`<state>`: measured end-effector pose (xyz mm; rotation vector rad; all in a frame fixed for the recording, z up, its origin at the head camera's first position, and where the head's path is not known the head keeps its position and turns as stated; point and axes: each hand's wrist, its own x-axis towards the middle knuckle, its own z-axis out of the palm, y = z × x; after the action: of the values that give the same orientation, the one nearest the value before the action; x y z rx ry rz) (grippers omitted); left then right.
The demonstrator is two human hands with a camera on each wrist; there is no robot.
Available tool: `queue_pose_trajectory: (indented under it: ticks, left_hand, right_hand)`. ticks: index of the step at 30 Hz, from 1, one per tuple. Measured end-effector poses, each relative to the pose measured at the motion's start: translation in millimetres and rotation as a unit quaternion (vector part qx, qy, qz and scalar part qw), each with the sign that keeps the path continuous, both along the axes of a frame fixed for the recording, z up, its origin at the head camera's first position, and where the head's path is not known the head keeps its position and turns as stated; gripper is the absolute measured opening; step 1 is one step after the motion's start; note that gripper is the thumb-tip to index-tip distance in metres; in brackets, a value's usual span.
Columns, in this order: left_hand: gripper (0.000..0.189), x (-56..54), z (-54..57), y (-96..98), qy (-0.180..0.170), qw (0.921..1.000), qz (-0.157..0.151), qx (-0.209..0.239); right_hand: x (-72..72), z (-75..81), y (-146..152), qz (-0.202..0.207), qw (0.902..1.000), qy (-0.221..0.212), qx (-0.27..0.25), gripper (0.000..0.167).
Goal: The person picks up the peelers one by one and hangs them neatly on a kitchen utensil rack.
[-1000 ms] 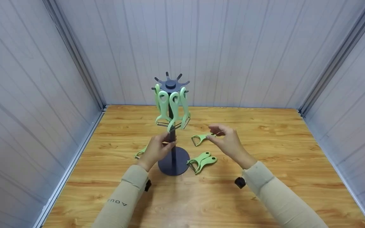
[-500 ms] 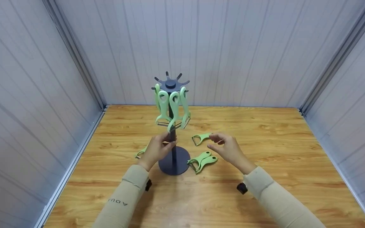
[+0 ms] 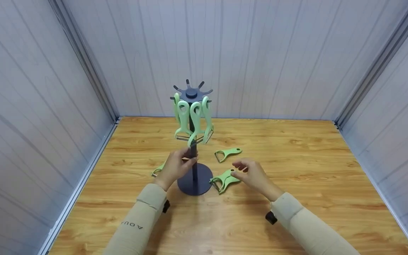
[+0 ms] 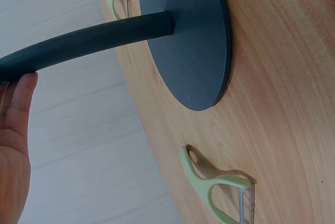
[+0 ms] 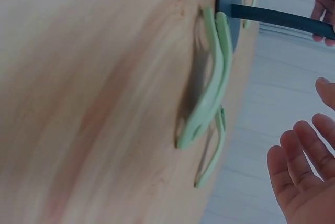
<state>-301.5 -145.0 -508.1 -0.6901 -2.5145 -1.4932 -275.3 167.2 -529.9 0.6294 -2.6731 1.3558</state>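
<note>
My left hand (image 3: 175, 164) grips the dark pole (image 3: 194, 171) of an upright rotating utensil stand, below several light-green peelers (image 3: 196, 122) hanging from its front and side hooks. Over the table, my right hand (image 3: 255, 175) hovers with relaxed, slightly bent fingers and holds nothing. In the head view it partly covers the handle of two overlapping green peelers (image 3: 221, 180) lying right of the stand's base. The right wrist view shows the fingers (image 5: 298, 166) apart from those peelers (image 5: 217, 72). Behind them lies a single peeler (image 3: 229, 152).
Left of the round base (image 3: 202, 189), another peeler (image 3: 157, 170) is partly hidden by my left hand; the left wrist view shows that peeler (image 4: 201, 182) more fully. Several bare hooks (image 3: 188, 83) point to the rear. Pale panels (image 3: 260, 63) enclose the wooden table (image 3: 317, 177).
My right hand has moved back toward me, from the single peeler to beside the overlapping pair, uncovering the single peeler's handle. My left hand stays on the pole.
</note>
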Motion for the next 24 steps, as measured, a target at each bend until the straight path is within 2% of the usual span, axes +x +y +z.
queue_pose_trajectory:
  ticks: [6,10,19,24]
  left_hand:
    - [0.012,-0.3,0.6,-0.4,-0.011,0.9999,0.001,-0.003]
    - [0.013,-0.4,0.3,-0.7,-0.017,0.9998,0.001,-0.006]
    - [0.010,-1.0,-0.9,-1.4,0.003,1.0000,-0.007,0.000]
    - [0.009,-0.6,-0.4,-1.2,0.005,1.0000,-0.007,0.000]
  right_hand:
    - [1.4,-12.9,-1.5,0.027,0.9992,-0.025,0.014,0.028]
    - [2.5,-19.5,-3.3,0.024,0.9981,-0.046,0.031,0.029]
    - [4.0,-29.5,-5.9,0.015,0.9944,-0.078,0.071,0.028]
    - [3.9,-32.4,-5.5,0.027,0.9917,-0.100,0.075,0.029]
